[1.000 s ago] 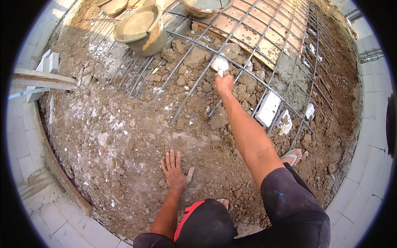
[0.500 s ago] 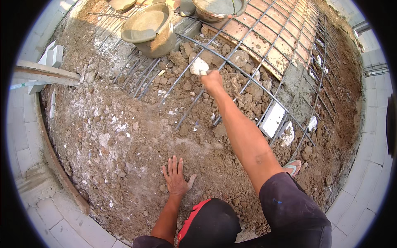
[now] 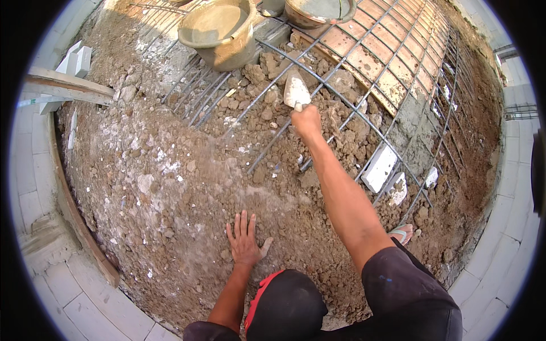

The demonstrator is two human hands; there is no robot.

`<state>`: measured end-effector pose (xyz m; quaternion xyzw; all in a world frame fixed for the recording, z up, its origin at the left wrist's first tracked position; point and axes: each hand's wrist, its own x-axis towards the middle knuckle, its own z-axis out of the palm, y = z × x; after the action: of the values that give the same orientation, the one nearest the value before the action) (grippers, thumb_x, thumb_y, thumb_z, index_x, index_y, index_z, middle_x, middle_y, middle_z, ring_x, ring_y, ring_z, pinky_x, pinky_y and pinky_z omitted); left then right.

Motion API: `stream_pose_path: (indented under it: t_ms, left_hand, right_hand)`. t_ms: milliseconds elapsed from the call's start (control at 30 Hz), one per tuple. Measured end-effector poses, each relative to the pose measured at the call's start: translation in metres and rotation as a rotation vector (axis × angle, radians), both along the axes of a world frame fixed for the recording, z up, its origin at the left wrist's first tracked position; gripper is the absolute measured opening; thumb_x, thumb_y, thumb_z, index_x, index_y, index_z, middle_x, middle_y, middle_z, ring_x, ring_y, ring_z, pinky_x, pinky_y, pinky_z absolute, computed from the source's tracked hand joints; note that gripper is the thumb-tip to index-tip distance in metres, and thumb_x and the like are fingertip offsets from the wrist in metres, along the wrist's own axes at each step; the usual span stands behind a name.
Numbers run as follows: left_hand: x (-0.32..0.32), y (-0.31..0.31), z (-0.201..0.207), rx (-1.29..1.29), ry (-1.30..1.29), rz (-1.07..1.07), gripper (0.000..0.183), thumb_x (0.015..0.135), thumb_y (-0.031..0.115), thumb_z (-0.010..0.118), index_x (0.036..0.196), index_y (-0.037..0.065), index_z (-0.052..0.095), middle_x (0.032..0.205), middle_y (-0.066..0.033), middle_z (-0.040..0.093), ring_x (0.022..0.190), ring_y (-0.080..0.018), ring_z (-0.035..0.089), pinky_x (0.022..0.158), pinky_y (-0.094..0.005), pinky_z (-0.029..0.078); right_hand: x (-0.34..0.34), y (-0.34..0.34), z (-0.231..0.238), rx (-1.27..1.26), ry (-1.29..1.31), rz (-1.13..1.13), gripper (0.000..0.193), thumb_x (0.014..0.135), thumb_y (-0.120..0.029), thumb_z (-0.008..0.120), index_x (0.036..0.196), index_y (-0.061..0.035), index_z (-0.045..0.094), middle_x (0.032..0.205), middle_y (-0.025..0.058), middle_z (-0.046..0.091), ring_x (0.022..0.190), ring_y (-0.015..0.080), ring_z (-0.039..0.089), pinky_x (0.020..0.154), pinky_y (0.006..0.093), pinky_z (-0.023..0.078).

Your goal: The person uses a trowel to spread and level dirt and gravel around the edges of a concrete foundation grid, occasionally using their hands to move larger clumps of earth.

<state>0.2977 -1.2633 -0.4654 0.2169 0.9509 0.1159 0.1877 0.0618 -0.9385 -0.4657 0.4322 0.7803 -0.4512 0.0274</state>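
My right hand (image 3: 307,121) is closed around the handle of a trowel (image 3: 296,91), its arm stretched far forward. The pale, mortar-smeared blade points away from me, among the crossing bars of a steel rebar grid (image 3: 335,85), over lumpy brown soil. Whether the blade touches the soil I cannot tell. My left hand (image 3: 245,244) rests flat on the dirt (image 3: 187,221) near me, fingers spread, holding nothing.
A grey bucket (image 3: 219,37) stands beyond the trowel, and a round basin (image 3: 320,11) of grey wet mix lies right of it. Plywood sheeting (image 3: 392,45) runs under the rebar. White blocks (image 3: 380,167) lie at right. A wooden plank (image 3: 71,85) juts in at left.
The trowel has turned, so its blade now shows longer and points straighter away. My right hand has shifted slightly. The whole view has moved a little; my left hand stays planted.
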Motion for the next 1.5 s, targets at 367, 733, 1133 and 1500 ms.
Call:
stream_pose_path:
  t_ms: [367,733,1133,1500]
  left_hand:
    - [0.002,-0.011,-0.001,-0.05,0.064,-0.003,0.097,0.083,0.059,0.073,0.157,0.01,0.036,0.167,-0.0161,0.026,0.156,-0.0362,0.019,0.125,-0.061,0.008]
    - [0.004,-0.022,0.0,-0.096,0.001,0.023,0.096,0.084,0.063,0.07,0.158,0.012,0.036,0.168,-0.0135,0.024,0.157,-0.0341,0.016,0.126,-0.0605,0.005]
    - [0.007,-0.026,-0.003,-0.121,-0.001,0.021,0.099,0.084,0.068,0.069,0.159,0.015,0.034,0.17,-0.0118,0.022,0.158,-0.0321,0.014,0.126,-0.0598,0.004]
    - [0.001,-0.001,-0.003,0.011,0.001,-0.008,0.094,0.084,0.059,0.072,0.156,0.01,0.037,0.167,-0.0167,0.026,0.157,-0.036,0.018,0.125,-0.061,0.006]
  right_hand:
    - [0.04,-0.031,-0.024,-0.097,0.208,0.081,0.032,0.086,-0.014,0.071,0.11,0.0075,0.072,0.089,0.0208,0.074,0.075,0.024,0.073,0.066,0.04,0.056]
    - [0.028,-0.041,-0.045,-0.125,0.265,-0.02,0.036,0.083,-0.023,0.072,0.11,0.0015,0.074,0.097,0.0237,0.074,0.092,0.037,0.071,0.079,0.0443,0.055]
    - [0.012,-0.049,-0.018,-0.214,0.204,0.037,0.04,0.086,-0.025,0.07,0.116,0.0022,0.07,0.103,0.0302,0.072,0.1,0.0455,0.071,0.089,0.0486,0.054]
    - [-0.044,-0.02,0.078,0.616,-0.005,0.744,0.025,0.089,-0.009,0.06,0.108,0.0011,0.072,0.098,0.0271,0.073,0.093,0.0426,0.073,0.084,0.0522,0.058]
